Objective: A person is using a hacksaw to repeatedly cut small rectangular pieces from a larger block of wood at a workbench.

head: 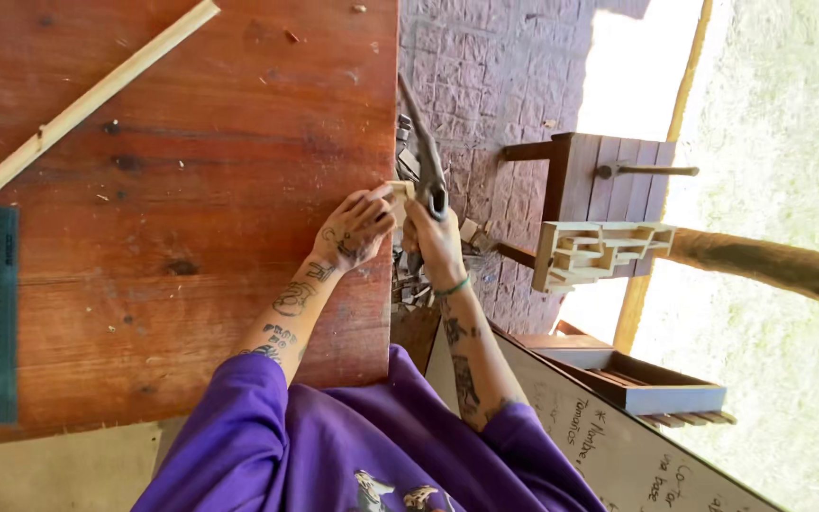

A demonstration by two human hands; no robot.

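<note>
Head view: the one camera, looking down over purple sleeves at two tattooed forearms.
Left hand (pixel 354 228): fingers pressed flat and closed over a small wooden piece (pixel 400 192), pinning it at the right edge of the table (pixel 191 190), about halfway along that edge.
Right hand (pixel 436 242): wrapped shut around the handle of a hand saw (pixel 426 152), just off the table's right edge; a green band sits on its wrist.
Saw, direction: its long axis runs along the table edge, the blade pointing away from the person toward the top of the picture, leaning slightly left; handle end nearest the body. The blade touches the wooden piece at the hands.
Wooden piece: pale, small, mostly hidden by the left fingers, overhanging the edge; its long axis cannot be told.
Count, hands: two, both the person's own.
Count, saws: one.
Table, other things: one long pale wooden strip (pixel 82 109) lying diagonally across the far left corner, and one green ruler (pixel 3 313) lying parallel to the left edge, both well apart from the hands.
Floor below the edge: a heap of small offcut blocks (pixel 409 275) on brick paving, too many and too jumbled to count.
Beyond: one dark wooden stool (pixel 599 180), one pale slatted wooden rack (pixel 590 251), one shallow tray (pixel 637 384).
</note>
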